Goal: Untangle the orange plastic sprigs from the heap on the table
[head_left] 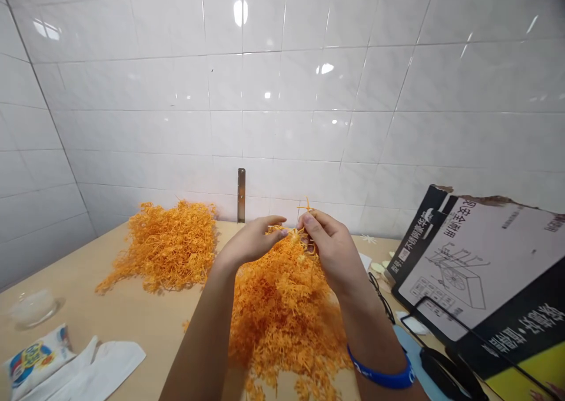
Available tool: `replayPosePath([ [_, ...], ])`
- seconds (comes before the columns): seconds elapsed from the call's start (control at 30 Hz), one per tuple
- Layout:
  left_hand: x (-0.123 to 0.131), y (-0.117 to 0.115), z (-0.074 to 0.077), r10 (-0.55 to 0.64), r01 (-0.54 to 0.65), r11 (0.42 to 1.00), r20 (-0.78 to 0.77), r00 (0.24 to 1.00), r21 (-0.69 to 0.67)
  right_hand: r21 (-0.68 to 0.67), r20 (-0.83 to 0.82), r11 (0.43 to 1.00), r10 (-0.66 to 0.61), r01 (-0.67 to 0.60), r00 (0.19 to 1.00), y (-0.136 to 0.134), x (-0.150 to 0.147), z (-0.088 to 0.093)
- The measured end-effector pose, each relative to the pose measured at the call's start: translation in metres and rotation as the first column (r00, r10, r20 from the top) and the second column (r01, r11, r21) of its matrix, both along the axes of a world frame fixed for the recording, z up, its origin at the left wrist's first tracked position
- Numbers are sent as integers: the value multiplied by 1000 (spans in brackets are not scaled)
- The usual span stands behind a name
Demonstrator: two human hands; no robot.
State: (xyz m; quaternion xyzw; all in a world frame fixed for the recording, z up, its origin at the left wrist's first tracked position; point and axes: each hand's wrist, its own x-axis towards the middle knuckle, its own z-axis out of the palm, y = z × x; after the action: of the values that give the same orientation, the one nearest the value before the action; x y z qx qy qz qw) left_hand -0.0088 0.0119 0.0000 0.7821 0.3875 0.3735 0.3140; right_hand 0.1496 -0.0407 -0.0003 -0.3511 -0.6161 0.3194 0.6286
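Observation:
A large heap of frizzy orange plastic sprigs [286,307] lies on the table between my forearms. Above its far end, my right hand [329,236] pinches a small orange plastic sprig [308,205] between thumb and forefinger, its thin tips sticking up past the fingers. To the left, my left hand [256,239] has its thumb and forefinger apart, close to more orange strands at the top of the heap. The lower fingers of both hands are partly hidden. A blue wristband [384,374] circles my right wrist.
A second orange heap [172,248] lies at the left back. Nearer are a clear glass bowl [34,308], a tissue packet [37,357] and white tissue [110,360]. A printed cardboard box [463,265] leans at right beside black eyeglasses [450,368]. The tiled wall [282,136] closes off the back.

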Motion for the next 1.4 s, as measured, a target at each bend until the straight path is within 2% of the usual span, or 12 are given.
replayPosePath([
  [0.1,2,-3,4,-94,93,995,44,995,28,-3,-34,999,-37,37,999,4,2,-2],
  [0.2,2,-2,1,-24,16,993,70,997,114,-3,0,998,-59,59,998,7,6,-2],
  [0.4,-2,6,-13,72,-73,997,-283,956,8,26,69,987,-159,157,985,6,17,-1],
  [0.47,-2,6,-13,98,-100,995,-307,947,8,13,36,990,-144,143,989,6,19,-1],
  [0.53,1,5,-11,63,-59,998,-223,973,25,-12,-24,993,-120,120,992,8,18,-2],
  [0.63,9,-3,-4,-119,114,992,100,988,52,-14,-110,997,-83,81,991,10,14,-3],
  [0.73,17,-13,4,-305,292,952,356,883,92,11,-170,1000,-21,23,985,9,6,-4],
  [0.87,19,-20,7,-481,465,872,451,752,155,40,-244,998,54,-45,968,4,-6,-4],
  [1.0,14,-17,7,-599,574,788,487,635,222,90,-355,996,28,5,934,2,-13,-4],
  [1.07,13,-16,7,-596,569,793,476,647,218,99,-362,994,0,38,932,2,-14,-5],
  [1.2,17,-17,8,-461,438,883,480,746,167,102,-295,994,-14,46,955,2,-17,-7],
  [1.4,25,-26,11,-374,351,924,564,736,155,76,-178,996,-25,39,984,3,-15,-6],
])
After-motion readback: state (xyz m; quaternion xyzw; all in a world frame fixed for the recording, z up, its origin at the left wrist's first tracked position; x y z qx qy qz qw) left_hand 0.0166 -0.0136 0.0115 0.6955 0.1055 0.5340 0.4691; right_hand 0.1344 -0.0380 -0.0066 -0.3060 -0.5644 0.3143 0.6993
